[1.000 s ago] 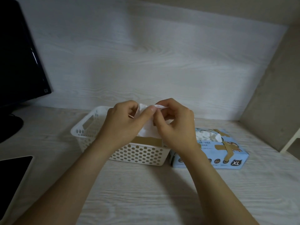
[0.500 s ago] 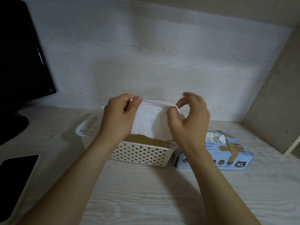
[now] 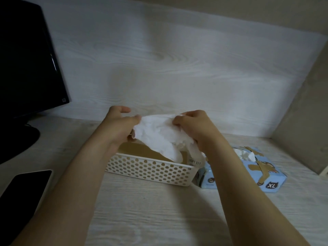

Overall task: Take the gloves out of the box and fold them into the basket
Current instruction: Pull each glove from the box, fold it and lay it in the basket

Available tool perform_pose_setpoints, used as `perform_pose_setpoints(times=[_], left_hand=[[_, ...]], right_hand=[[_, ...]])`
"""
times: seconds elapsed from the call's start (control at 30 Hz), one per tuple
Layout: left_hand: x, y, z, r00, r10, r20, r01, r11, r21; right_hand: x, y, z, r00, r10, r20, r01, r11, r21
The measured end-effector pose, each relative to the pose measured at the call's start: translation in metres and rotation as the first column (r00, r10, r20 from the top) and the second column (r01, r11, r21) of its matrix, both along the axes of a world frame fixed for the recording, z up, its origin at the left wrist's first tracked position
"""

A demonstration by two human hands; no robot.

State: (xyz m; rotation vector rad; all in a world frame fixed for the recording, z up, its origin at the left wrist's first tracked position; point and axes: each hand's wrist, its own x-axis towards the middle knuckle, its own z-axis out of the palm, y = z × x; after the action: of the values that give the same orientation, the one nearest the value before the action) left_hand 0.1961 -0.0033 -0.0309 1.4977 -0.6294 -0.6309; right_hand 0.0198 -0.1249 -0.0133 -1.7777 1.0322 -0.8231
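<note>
A white glove [image 3: 159, 137] is stretched between both hands just above the white perforated basket [image 3: 149, 170]. My left hand [image 3: 119, 125] pinches its left edge with thumb and fingers. My right hand [image 3: 195, 128] grips its right edge, fingers curled round the material. The glove's lower part hangs down into the basket, over the brown cardboard [image 3: 140, 150] inside it. The light blue glove box [image 3: 266, 176], marked XL, lies to the right of the basket, with white gloves [image 3: 244, 154] bulging from its torn top opening.
A black monitor [image 3: 26, 68] stands at the far left on its stand. A dark tablet [image 3: 23, 189] lies at the left front of the pale wooden desk [image 3: 159, 210]. A white wall panel rises behind, a beige side wall on the right.
The hands have spread apart and dropped lower, opening the glove out from a pinched bunch; its lower part now hangs into the basket. The camera has shifted slightly left.
</note>
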Motion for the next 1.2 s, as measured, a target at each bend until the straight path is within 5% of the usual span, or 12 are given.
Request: perform_pose_setpoints(times=[0.1,0.2,0.33,0.5,0.67,0.77,0.87,1.2], left_hand=[[0.005,0.002,-0.004,0.983,0.050,0.176,-0.075,0.988,0.138],[0.006,0.005,-0.011,0.816,0.017,0.578,-0.209,0.941,0.267],[0.005,0.001,-0.015,0.657,-0.119,0.745,-0.354,0.823,0.444],[0.010,-0.008,-0.020,0.561,-0.392,0.729,-0.362,0.676,0.642],[0.011,-0.011,-0.023,0.531,-0.530,0.661,-0.329,0.589,0.738],[0.012,-0.009,-0.023,0.538,-0.571,0.620,-0.297,0.560,0.773],[0.014,-0.009,-0.024,0.542,-0.611,0.577,-0.253,0.536,0.805],[0.010,-0.004,-0.016,0.558,-0.596,0.578,-0.296,0.508,0.809]], right_hand=[[0.019,-0.004,-0.002,0.955,0.060,-0.291,-0.069,0.997,-0.020],[0.038,-0.004,-0.003,0.852,0.145,-0.504,-0.167,0.986,0.001],[0.052,-0.008,-0.008,0.690,0.127,-0.712,-0.285,0.953,-0.106],[0.052,-0.004,-0.022,0.623,-0.054,-0.781,-0.277,0.918,-0.284],[0.046,0.010,-0.017,0.599,-0.310,-0.738,-0.331,0.744,-0.581],[0.041,0.021,-0.020,0.652,-0.164,-0.740,-0.398,0.757,-0.518],[0.032,0.025,-0.028,0.574,0.023,-0.818,-0.467,0.831,-0.304],[0.001,-0.003,-0.029,0.607,0.184,-0.773,-0.553,0.797,-0.245]])
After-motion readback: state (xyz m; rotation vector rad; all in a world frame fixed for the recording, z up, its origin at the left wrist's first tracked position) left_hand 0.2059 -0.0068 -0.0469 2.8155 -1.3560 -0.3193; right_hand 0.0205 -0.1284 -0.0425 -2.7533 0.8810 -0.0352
